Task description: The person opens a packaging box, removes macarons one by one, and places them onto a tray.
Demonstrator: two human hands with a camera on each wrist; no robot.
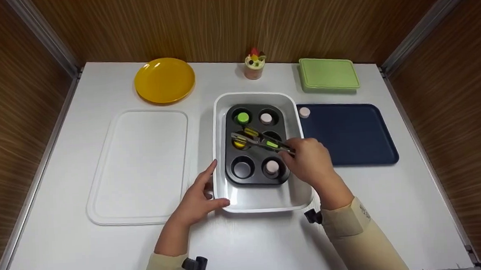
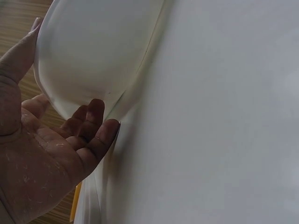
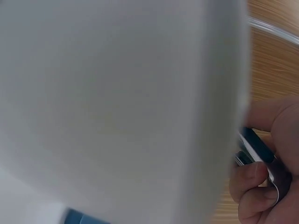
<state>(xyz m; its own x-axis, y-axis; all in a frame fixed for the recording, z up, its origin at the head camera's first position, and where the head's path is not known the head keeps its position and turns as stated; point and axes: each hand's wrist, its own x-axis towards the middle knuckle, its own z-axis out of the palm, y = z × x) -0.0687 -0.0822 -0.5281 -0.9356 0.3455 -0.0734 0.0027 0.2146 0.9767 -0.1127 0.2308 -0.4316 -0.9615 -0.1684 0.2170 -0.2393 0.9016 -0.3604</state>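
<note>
Left hand (image 1: 195,201) splayed against white tub (image 1: 264,198), right hand (image 1: 311,160) gripping tongs (image 1: 272,144).

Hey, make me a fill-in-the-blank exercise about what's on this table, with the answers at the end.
The right grip holds a pair of ____.
The muffin tin has ____ cups.
The tray on the right is dark ____.
The dessert cup stands between the yellow plate and the light ____ box.

Missing words: tongs; six; blue; green.

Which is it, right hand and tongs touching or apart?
Touching. The right wrist view shows it: the right hand grips the tongs, fingers curled round the handle.
</note>
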